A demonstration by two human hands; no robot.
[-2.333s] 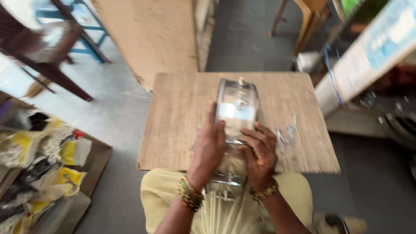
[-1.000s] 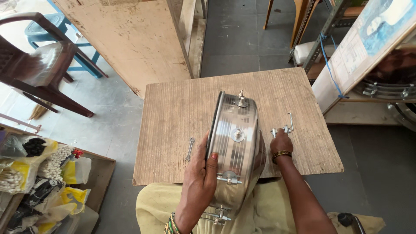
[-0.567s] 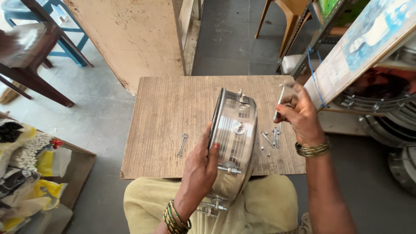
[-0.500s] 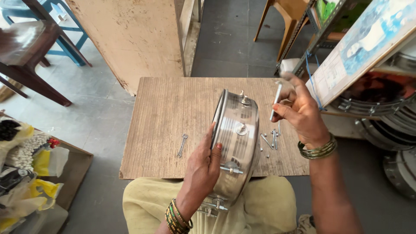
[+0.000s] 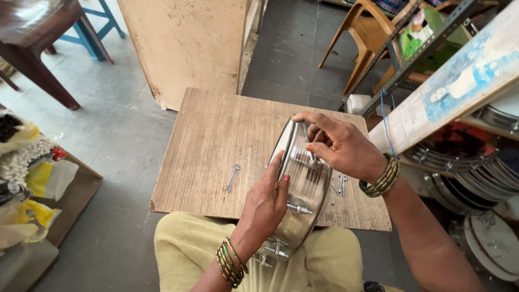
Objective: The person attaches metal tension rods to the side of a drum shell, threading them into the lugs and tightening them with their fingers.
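Carefully steady the steel drum shell (image 5: pixel 304 186), standing on edge at the near side of the bench (image 5: pixel 216 135), with the left hand (image 5: pixel 267 200) clasped on its rim, and keep the right hand (image 5: pixel 340 146), fingers pinched on a tension rod (image 5: pixel 312 157), turning it squarely into the lug.

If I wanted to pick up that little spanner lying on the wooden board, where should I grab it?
Probably best by its thin middle shaft, pinching from above with finger and thumb. The small spanner lies flat on the wooden board, alone with bare wood around it, left of the left hand holding the shiny metal drum, so nothing blocks the way down.
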